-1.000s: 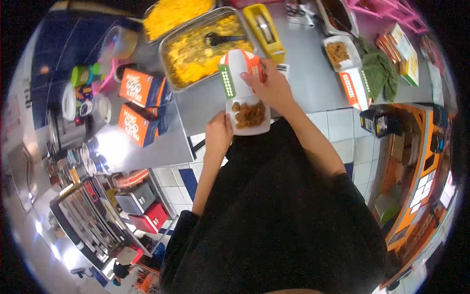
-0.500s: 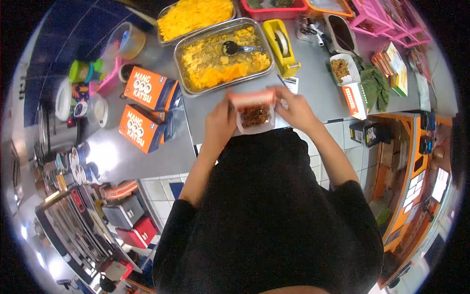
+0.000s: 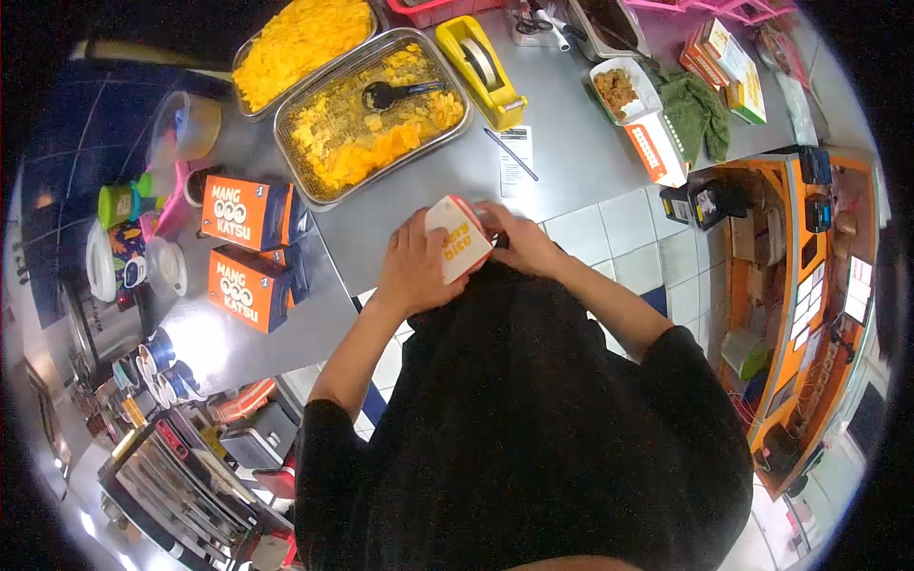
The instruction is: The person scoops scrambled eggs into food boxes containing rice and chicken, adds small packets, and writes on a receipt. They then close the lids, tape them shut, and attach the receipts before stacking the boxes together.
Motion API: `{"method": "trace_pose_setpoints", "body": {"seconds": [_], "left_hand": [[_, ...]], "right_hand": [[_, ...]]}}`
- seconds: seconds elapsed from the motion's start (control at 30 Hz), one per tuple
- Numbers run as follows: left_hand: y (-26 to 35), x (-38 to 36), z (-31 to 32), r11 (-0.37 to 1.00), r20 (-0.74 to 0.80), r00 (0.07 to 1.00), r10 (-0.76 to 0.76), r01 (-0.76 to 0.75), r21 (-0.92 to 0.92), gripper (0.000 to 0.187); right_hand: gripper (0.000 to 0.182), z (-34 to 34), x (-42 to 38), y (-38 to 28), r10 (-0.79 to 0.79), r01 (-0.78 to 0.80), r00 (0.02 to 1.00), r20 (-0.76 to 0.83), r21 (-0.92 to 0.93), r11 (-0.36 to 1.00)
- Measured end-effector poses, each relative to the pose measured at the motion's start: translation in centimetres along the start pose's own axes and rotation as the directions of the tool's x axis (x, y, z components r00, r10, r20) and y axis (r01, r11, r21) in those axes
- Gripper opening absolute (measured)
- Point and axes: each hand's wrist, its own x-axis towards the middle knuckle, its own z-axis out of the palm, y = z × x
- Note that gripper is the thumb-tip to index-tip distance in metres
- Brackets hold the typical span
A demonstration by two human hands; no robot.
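Observation:
A small white and red cardboard food box (image 3: pixel 458 231) with yellow lettering is between my hands, at the front edge of the steel counter. Its lid is down, so the contents are hidden. My left hand (image 3: pixel 407 274) wraps around the box's left side, its fingers lying over the lid. On the opposite side, my right hand (image 3: pixel 529 249) has bent fingers against the box's edge. Just beyond lie a printed slip (image 3: pixel 517 176) and a dark pen (image 3: pixel 510 153).
Behind stand a metal tray (image 3: pixel 400 164) of yellow food with a black spoon (image 3: pixel 386 94) and a yellow tape dispenser (image 3: pixel 497 100). To the right are an open food box (image 3: pixel 657 152) and a green cloth (image 3: pixel 698 109). Orange printed boxes (image 3: pixel 246 211) stand left.
The box's lid has come down over the brown food that showed inside. My left hand has shifted onto the lid. The view has turned, with the counter items shifting left.

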Motion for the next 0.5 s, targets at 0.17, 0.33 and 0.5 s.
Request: {"method": "trace_pose_setpoints", "body": {"seconds": [0.17,0.33,0.5], "left_hand": [[1.1,1.1,-0.6,0.926,-0.167,0.961,-0.221,0.153,-0.345,0.082],[2.9,1.0,-2.1,0.932,-0.068,0.949,-0.308,0.287,-0.223,0.077],[4.5,2.4,-3.4,0.112,0.163,0.712,-0.683,0.323,-0.940,0.073]], "right_hand": [[0.054,2.0,1.1,2.0,0.116,-0.048,0.991,-0.072,0.609,0.792],[0.046,3.8,1.0,-0.5,0.279,-0.029,0.958,-0.061,0.951,0.308],[0.043,-0.1,-0.6,-4.4,-0.473,0.517,0.848,-0.239,0.174,0.838]]}}
